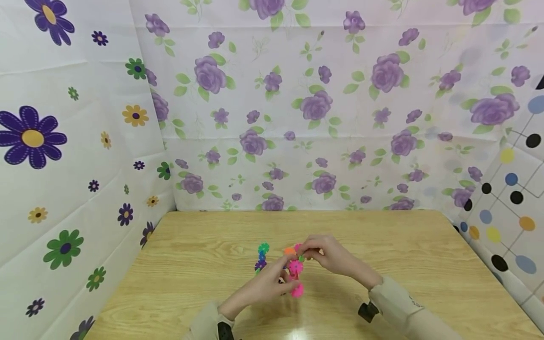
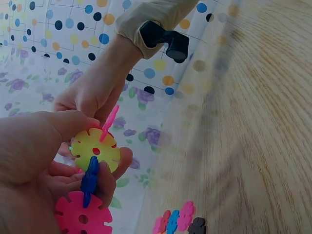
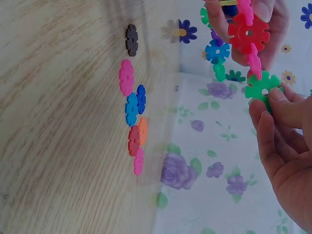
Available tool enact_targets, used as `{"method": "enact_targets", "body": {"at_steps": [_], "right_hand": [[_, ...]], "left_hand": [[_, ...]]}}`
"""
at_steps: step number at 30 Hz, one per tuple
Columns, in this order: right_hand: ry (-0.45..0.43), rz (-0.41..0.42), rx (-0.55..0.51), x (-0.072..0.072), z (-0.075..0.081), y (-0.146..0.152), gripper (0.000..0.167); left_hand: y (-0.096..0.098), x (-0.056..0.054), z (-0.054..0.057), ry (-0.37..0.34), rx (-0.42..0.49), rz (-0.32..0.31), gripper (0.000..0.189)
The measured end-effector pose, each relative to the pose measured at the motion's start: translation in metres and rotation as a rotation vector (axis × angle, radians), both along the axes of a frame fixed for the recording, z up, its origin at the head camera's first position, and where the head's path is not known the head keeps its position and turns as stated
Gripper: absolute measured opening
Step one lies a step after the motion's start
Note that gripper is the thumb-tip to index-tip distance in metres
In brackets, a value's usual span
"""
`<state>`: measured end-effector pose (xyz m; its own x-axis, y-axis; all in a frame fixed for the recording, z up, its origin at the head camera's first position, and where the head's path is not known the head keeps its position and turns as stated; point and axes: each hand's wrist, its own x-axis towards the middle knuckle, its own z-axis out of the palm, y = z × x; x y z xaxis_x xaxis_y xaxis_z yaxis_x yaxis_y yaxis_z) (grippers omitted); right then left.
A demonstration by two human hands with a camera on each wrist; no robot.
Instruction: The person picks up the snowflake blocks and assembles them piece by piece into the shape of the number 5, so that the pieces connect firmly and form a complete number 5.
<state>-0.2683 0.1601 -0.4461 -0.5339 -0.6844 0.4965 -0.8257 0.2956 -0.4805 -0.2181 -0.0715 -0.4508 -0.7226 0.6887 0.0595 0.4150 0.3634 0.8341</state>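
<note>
A chain of slotted plastic flower discs is held over the table. My left hand (image 1: pixel 265 283) grips it, with a yellow disc (image 2: pixel 85 145), a blue disc (image 2: pixel 89 183) and a pink disc (image 2: pixel 72 209) showing by the fingers. In the right wrist view a red disc (image 3: pixel 239 36) joins a pink disc (image 3: pixel 254 59). At that end sits a green disc (image 3: pixel 258 87), slotted against the pink one, which my right hand (image 3: pixel 287 156) pinches between thumb and fingers. Beyond the left hand, a light blue disc (image 3: pixel 212 51) and other linked discs show.
Several loose discs lie on the wooden table (image 1: pixel 204 236) below the hands, among them a black disc (image 3: pixel 131 46), a pink disc (image 3: pixel 126 85) and an orange disc (image 3: pixel 143 127). Patterned cloth hangs (image 1: pixel 255 118) behind the table and at both sides.
</note>
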Motion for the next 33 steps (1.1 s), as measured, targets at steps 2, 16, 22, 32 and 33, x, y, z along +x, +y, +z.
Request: {"method": "enact_targets", "body": {"at_steps": [2, 16, 22, 32, 33], "right_hand": [[-0.005, 0.006, -0.014, 0.001, -0.001, 0.0, 0.016], [-0.198, 0.062, -0.163, 0.003, -0.011, 0.003, 0.013], [-0.229, 0.083, -0.163, 0.005, -0.011, 0.003, 0.013], [-0.364, -0.059, -0.138, 0.004, -0.013, 0.012, 0.028], [-0.381, -0.082, -0.148, 0.005, -0.014, 0.013, 0.032]], "left_hand": [[0.0, 0.0, 0.001, -0.005, 0.002, -0.013, 0.061], [-0.002, 0.0, 0.002, -0.062, 0.061, -0.087, 0.062], [-0.001, -0.003, 0.0, -0.126, 0.075, -0.082, 0.061], [0.004, -0.007, 0.0, -0.107, 0.087, 0.006, 0.059], [0.005, -0.006, 0.0, -0.108, 0.099, 0.03, 0.059]]}}
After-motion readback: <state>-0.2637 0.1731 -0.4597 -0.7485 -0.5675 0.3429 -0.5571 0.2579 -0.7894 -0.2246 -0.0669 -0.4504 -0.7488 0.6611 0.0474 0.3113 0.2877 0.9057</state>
